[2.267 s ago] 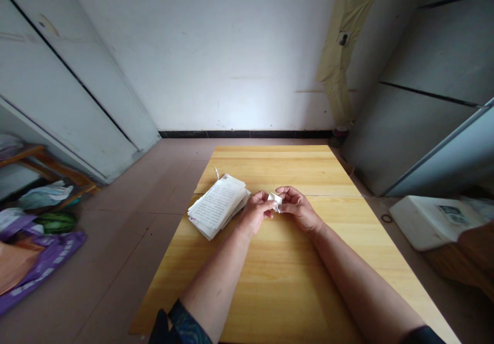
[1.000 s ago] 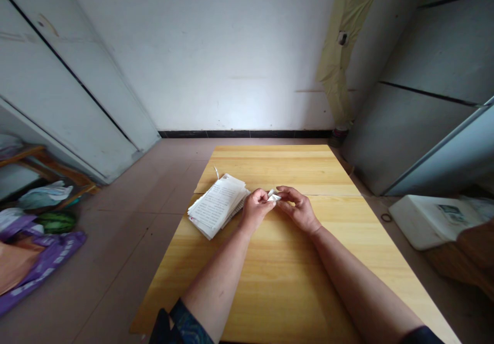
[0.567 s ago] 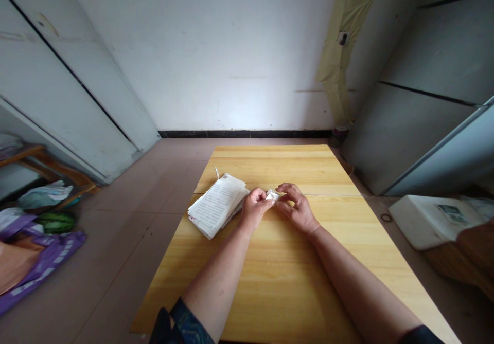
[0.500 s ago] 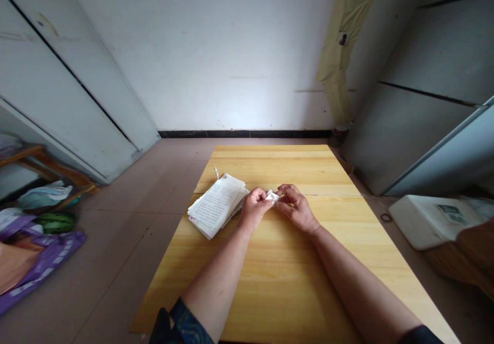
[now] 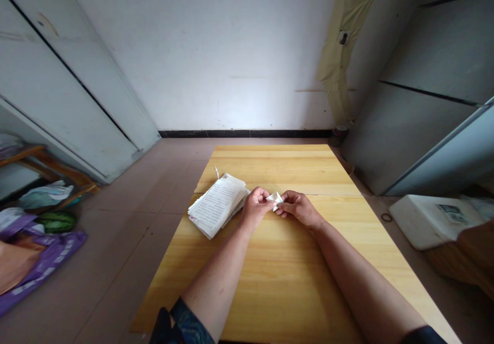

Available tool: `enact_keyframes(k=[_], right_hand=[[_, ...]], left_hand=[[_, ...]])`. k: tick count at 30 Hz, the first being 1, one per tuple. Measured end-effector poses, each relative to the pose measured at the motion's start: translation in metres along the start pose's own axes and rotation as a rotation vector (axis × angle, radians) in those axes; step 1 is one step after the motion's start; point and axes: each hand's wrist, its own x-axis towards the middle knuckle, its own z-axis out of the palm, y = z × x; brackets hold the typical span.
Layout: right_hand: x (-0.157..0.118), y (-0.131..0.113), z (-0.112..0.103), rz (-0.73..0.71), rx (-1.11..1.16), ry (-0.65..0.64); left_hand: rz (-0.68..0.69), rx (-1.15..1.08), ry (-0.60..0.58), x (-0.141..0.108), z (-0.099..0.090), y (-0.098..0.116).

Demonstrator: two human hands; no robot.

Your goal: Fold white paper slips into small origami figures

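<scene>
small folded paper [image 5: 275, 198] pinched by left hand [image 5: 254, 210] and right hand [image 5: 301, 207] over counter [image 5: 285, 282]; folds apparently being worked, light, even fingertip hold called for; printed sheets [image 5: 216, 205] stacked beside left hand.

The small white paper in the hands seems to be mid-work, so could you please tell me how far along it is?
Done: the small white paper already looks folded. In hand: the left hand and the right hand both hold it over the wooden table. Left: it is not yet set down; whether more folding remains, or whether the stack of printed sheets is needed, I cannot tell.
</scene>
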Motion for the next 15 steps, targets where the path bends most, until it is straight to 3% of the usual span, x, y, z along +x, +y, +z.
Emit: enact_keyframes(k=[15], right_hand=[[-0.0013, -0.0021, 0.0049, 0.009, 0.049, 0.04]], left_hand=[[0.043, 0.006, 0.032, 0.0033, 0.0006, -0.005]])
